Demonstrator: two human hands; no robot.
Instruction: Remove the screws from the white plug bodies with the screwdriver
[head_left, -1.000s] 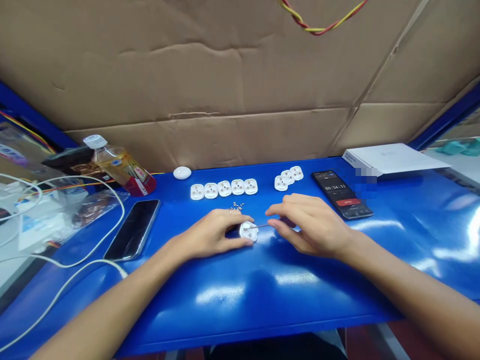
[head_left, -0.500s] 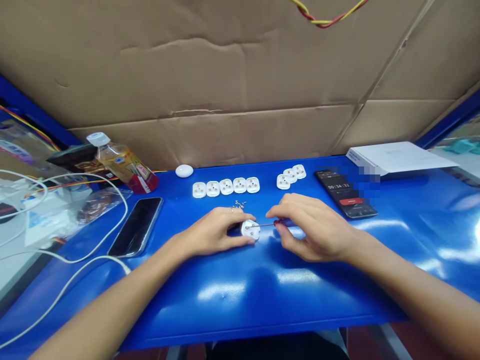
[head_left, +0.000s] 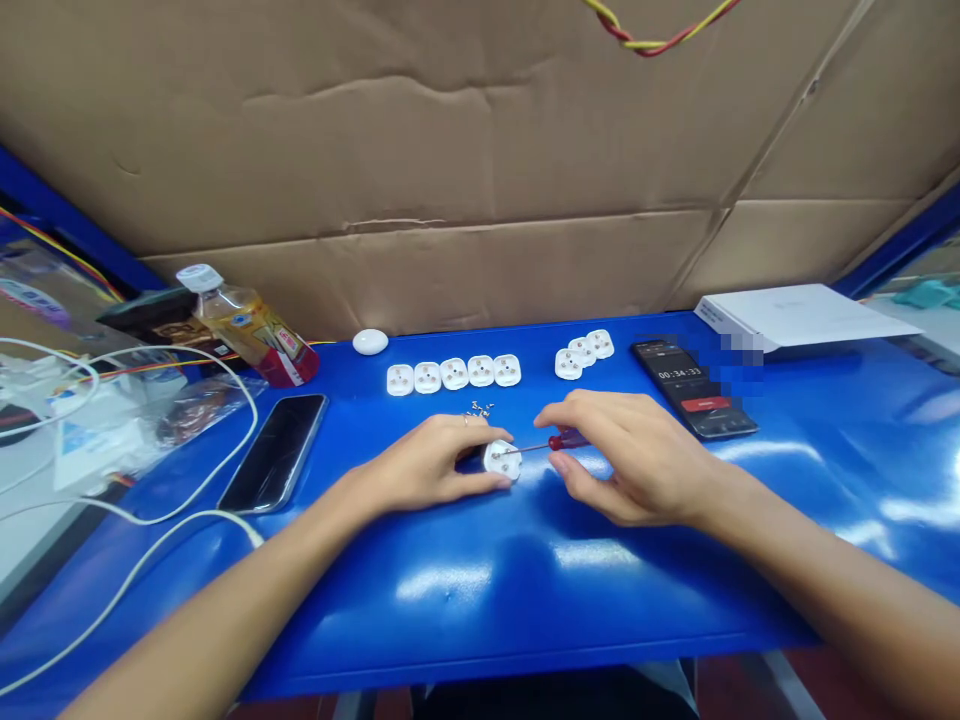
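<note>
Between its thumb and fingers, my left hand [head_left: 424,465] grips a small white plastic piece [head_left: 513,466] with metal fittings on its face. My right hand [head_left: 626,455] holds a screwdriver [head_left: 556,443] with a red handle, its shaft pointing left and its tip on the white piece. Several loose screws [head_left: 478,409] lie just behind my left hand. Behind them is a row of several similar white pieces [head_left: 454,374]. Another 3 white pieces [head_left: 568,364] sit in a slanting line to the right, partly overlapping.
On the blue table [head_left: 480,620], a dark phone [head_left: 274,453] and white cables [head_left: 150,520] lie left, near a drink bottle [head_left: 251,325]. A phone with a running timer [head_left: 694,390] and a white box [head_left: 806,312] are on the right. A white oval object [head_left: 370,342] rests by the cardboard [head_left: 450,150].
My right hand's index finger and thumb have loosened slightly around the screwdriver, so more of its red handle shows. My left hand keeps the white piece in place.
</note>
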